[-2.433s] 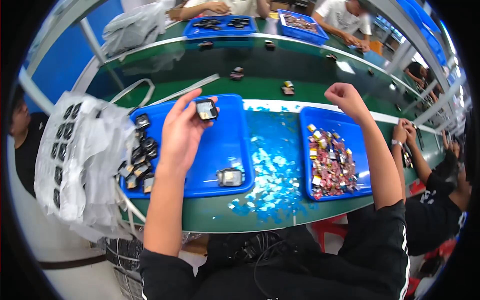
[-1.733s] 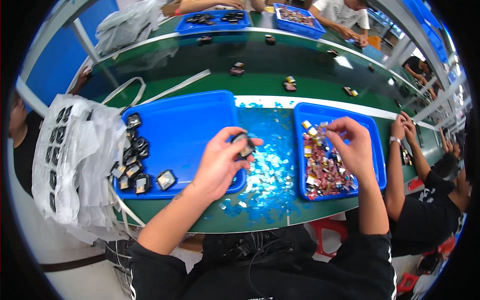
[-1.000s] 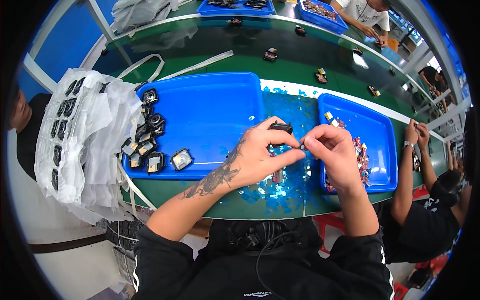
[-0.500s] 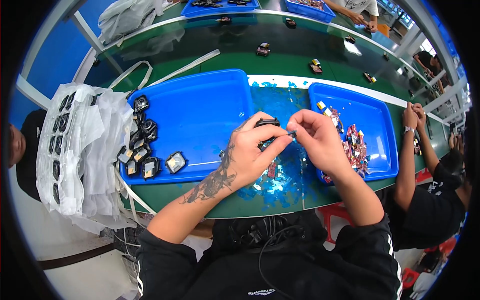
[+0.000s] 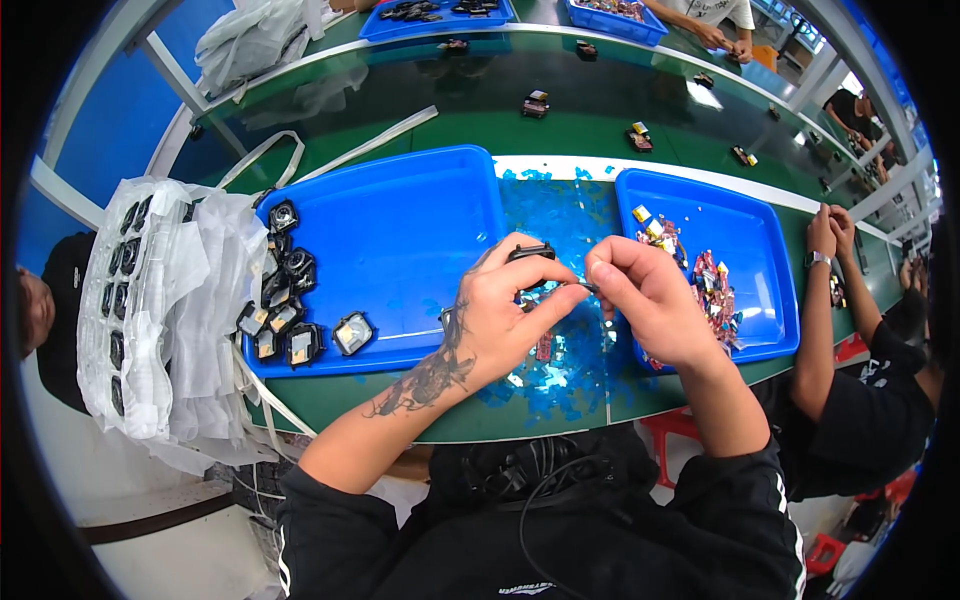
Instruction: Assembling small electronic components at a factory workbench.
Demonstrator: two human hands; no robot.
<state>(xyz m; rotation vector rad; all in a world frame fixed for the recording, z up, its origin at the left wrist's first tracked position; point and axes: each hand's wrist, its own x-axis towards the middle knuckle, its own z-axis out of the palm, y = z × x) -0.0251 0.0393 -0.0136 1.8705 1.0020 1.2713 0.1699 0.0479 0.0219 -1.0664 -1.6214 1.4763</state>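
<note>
Black little casing (image 5: 530,252) sits pinched in the left hand (image 5: 500,320), fingers curled shut round it, just above the strip of blue film scraps (image 5: 560,360) between the two trays. Right hand (image 5: 645,300) is closed too, thumb + forefinger nipped on a thin small piece at the casing's right edge; can't tell what the piece is, too small.

Change vs 2.4 s ago: then the left hand was up over the left blue tray (image 5: 400,230) w/ the casing and the right hand was raised apart. At 1.7 s ago the right was dipping into the right blue tray (image 5: 770,290) of coloured small parts (image 5: 705,280). Now both hands have met at the midline, right of the left tray, and stayed joined for the last sec or so. Judging from that: part fetched, fitting work on the casing is under way, not done.

Left tray's left end holds a cluster of finished-looking black units (image 5: 285,310); plastic bags (image 5: 160,300) lie left of that tray on the green counter (image 5: 450,110). Another person's forearms (image 5: 820,300) rest right of the right tray.
</note>
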